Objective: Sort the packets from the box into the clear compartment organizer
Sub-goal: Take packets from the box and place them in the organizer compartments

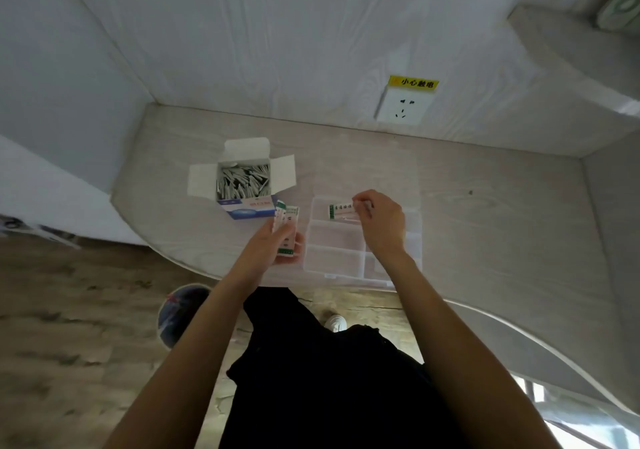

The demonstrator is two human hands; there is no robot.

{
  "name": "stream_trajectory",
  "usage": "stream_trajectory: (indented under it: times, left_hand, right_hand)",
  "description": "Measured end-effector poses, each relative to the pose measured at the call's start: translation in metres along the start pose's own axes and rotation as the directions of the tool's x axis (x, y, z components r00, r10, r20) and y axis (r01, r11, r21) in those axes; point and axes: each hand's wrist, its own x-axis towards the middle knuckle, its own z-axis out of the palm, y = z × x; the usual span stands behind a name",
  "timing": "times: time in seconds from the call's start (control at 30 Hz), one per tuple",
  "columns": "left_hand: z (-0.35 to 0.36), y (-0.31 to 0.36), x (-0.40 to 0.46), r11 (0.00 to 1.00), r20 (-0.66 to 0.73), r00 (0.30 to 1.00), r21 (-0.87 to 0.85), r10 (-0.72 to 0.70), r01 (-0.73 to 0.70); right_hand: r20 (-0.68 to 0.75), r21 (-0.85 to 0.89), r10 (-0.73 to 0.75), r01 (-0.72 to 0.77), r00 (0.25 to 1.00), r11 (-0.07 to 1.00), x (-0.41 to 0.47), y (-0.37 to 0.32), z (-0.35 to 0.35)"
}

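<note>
On the pale wood-grain table point(485, 206), toward its near curved edge, lay the clear compartment organizer point(332, 258), its lid open and its dividers faintly visible. Above the far-left compartment of the organizer, the right hand point(379, 220) pinched a single packet point(341, 211) by its right end between thumb and fingertips, the packet lying flat and crosswise with a green band at its left end; whether it touched the compartment floor could not be told. Just left of the organizer, the left hand point(273, 244) gripped a small stack of packets point(285, 230), white with green ends, held roughly upright and fanned slightly at the top. Beyond the left hand stood the box point(242, 185), white and blue, with its flaps spread open and many more packets packed on edge inside; the top of the stack in the left hand overlapped the near right corner of the box in this view. The two hands were apart, one on each side of the organizer's left edge. On the wall behind the table sat a white power socket point(401, 107) with a yellow warning label point(414, 83) just above it.
</note>
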Motion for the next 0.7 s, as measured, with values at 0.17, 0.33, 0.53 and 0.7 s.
stream_trajectory:
  times: [0.17,0.33,0.53,0.7]
  left_hand:
    - [0.002,0.003,-0.004,0.996,0.051,0.998,-0.072,-0.042,0.046]
    - [0.003,0.007,0.000,0.992,0.111,0.991,0.097,0.075,-0.086]
    - [0.003,0.014,0.009,0.958,0.171,0.975,0.223,0.145,-0.181]
    - [0.023,0.026,0.015,0.990,0.146,0.989,0.132,0.033,-0.053]
  right_hand:
    - [0.052,-0.201,-0.066,0.075,0.996,0.977,0.000,-0.007,0.010]
    - [0.115,-0.371,-0.235,0.261,0.965,0.891,0.003,-0.004,0.011]
    - [0.274,-0.468,-0.313,0.410,0.909,0.783,0.017,-0.005,0.017]
    - [0.288,-0.351,-0.273,0.366,0.918,0.862,0.015,-0.005,0.007]
